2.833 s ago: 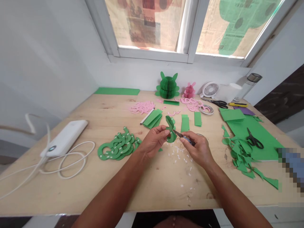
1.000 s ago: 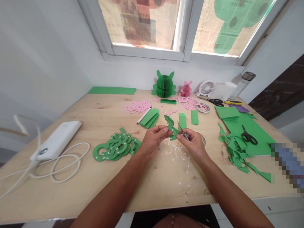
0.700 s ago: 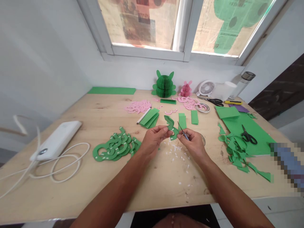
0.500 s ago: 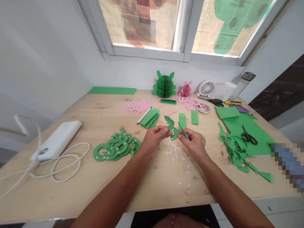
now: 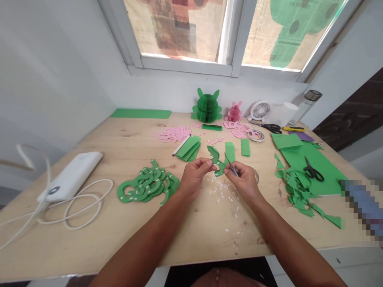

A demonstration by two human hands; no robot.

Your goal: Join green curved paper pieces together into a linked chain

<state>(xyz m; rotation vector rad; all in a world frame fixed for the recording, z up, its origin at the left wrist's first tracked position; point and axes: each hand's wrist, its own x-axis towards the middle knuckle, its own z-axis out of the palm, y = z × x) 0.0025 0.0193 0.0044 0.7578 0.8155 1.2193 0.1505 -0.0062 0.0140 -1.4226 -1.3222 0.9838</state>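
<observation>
My left hand (image 5: 196,175) is closed on a wavy green paper cutout (image 5: 212,152) with small white strips on it. The cutout is held up over the table, and its lower end curves across to the fingertips of my right hand (image 5: 243,178). That hand is closed around slim pointed tweezers (image 5: 231,164), dark at the tip and bluish lower down, pointing up and left. Small white scraps (image 5: 223,187) lie scattered below both hands. Left of my left forearm is a pile of similar green cutouts (image 5: 146,184) bearing white strips.
Green paper offcuts (image 5: 299,191) and black scissors (image 5: 313,170) on green sheets (image 5: 326,167) lie at the right. Folded green paper (image 5: 188,148), a white pen (image 5: 181,145) and pink cutouts (image 5: 175,134) are beyond my hands. A white power bank (image 5: 73,175) with a looped cable lies left.
</observation>
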